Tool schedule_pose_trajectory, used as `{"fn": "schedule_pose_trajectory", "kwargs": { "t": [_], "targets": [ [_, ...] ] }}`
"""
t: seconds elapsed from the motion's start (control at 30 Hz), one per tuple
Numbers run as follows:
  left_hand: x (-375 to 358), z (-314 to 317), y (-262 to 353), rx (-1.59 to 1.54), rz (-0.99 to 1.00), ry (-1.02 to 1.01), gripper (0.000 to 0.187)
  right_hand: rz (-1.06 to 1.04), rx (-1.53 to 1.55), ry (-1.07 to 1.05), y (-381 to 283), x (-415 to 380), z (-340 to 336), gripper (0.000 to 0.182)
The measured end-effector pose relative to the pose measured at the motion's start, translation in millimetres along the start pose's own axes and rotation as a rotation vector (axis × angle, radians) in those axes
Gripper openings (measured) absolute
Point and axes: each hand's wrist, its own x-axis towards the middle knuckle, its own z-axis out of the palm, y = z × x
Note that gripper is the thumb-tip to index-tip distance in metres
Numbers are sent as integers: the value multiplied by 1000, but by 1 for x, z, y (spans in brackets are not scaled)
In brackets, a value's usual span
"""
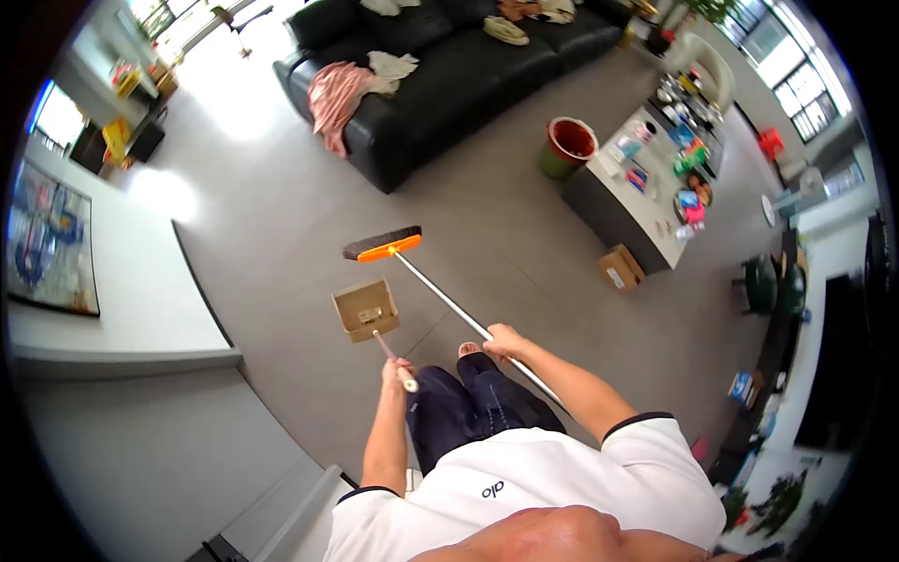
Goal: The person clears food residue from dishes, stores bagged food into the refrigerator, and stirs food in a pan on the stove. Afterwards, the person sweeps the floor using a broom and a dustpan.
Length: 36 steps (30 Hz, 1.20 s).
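In my right hand (506,343) is the long silver handle of a broom (448,298), fingers wrapped round it. Its orange head with dark bristles points away from me over the grey floor, just beyond the dustpan. My left hand (396,372) closes round the handle of a tan dustpan (365,309), near the handle's pale end. The dustpan's open side faces away from me, and some small bits show inside it. Broom head and dustpan are a short gap apart.
A black sofa (449,103) with a pink cloth (337,98) on its arm stands ahead. To the right are a cluttered low table (609,201), a red and green bin (562,155) and a cardboard box (620,269). A white wall (150,272) bounds the left.
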Motion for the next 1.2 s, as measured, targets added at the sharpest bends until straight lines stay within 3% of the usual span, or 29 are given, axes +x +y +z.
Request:
{"fn": "schedule_pose_trajectory", "kwargs": {
  "t": [0.03,0.17,0.33,0.37,0.43,0.5,0.53,0.57,0.6,0.63,0.7,0.8,0.9,1.03,1.1,1.13,1.2],
  "targets": [
    [0,-7,25,-59,-26,-23,39,-105,-184,37,-11,22,-8,25],
    [-35,-12,100,-269,14,-29,41,-102,-337,-26,-78,108,-15,21],
    [-68,-18,199,-381,89,-20,41,-58,-307,-132,-182,228,18,21],
    [-68,-13,230,-392,101,-28,41,-54,-228,-168,-207,255,25,27],
    [-74,0,272,-420,121,-29,41,11,255,-334,-249,273,33,58],
    [-80,13,324,-416,142,-32,41,116,188,-483,-278,291,41,98],
    [-82,16,349,-426,154,-38,41,135,36,-409,-281,303,54,98],
    [-85,21,374,-431,167,-28,41,17,-42,-318,-271,320,68,91],
    [-86,28,396,-435,176,-23,41,-195,-454,-142,-287,316,72,78],
    [-90,37,415,-441,184,-9,41,-227,-488,-42,-291,318,75,67],
    [-87,55,461,-448,173,-11,40,-378,-577,95,-310,338,77,63],
    [-73,80,535,-428,158,0,42,-279,-512,98,-382,386,74,61],
    [-52,116,614,-377,151,33,43,-114,-344,51,-495,438,57,59],
    [-43,192,717,-410,128,55,42,-254,-480,149,-626,553,32,56],
    [-39,234,772,-415,102,15,42,-172,-419,122,-704,595,11,55],
    [-35,249,799,-413,110,12,43,-321,-532,206,-735,619,8,54],
    [-33,284,850,-430,105,-12,43,-167,-404,73,-798,657,-11,53]
  ]
}}
